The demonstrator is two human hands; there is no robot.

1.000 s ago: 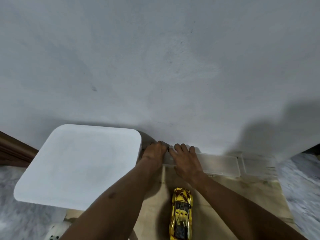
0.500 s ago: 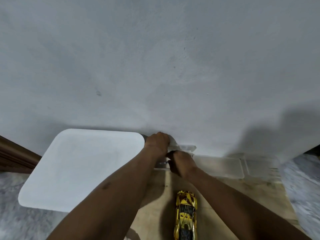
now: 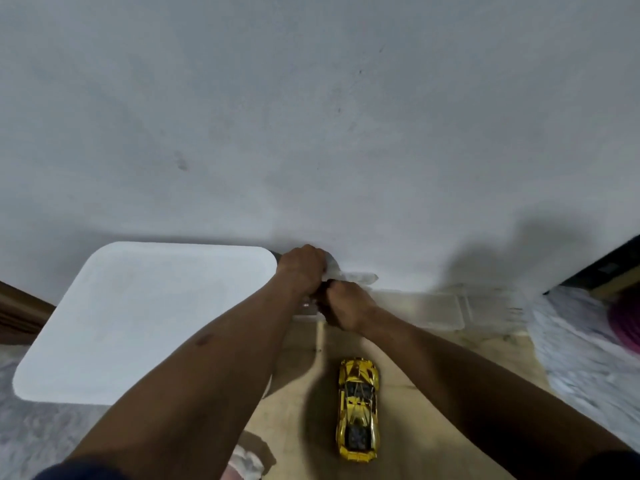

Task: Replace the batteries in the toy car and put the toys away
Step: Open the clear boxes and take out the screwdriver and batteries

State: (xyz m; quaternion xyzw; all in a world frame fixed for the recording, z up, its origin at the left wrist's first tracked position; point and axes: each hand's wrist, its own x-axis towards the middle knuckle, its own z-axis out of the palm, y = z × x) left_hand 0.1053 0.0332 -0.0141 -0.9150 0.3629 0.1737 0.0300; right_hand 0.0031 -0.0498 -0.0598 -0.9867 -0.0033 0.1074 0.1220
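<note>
Both hands out ahead at the foot of a pale wall (image 3: 311,116). Left hand (image 3: 302,270) curled, fingers gripping the raised edge of a clear plastic lid (image 3: 353,277), lifted and tilted up against the wall. Right hand (image 3: 346,306) just beside and below the left, closed into a fist on the near edge of the clear plastic box (image 3: 415,308); what it pinches there is blurred, cannot tell. Box runs off to the right of the right hand, flat along the wall base; contents not readable. Gold toy car (image 3: 358,408) sits on the tan floor (image 3: 298,427) nearer the body, between the forearms, well apart from both hands, nose toward the box. White square stool top (image 3: 138,320) just left of the left hand
</note>
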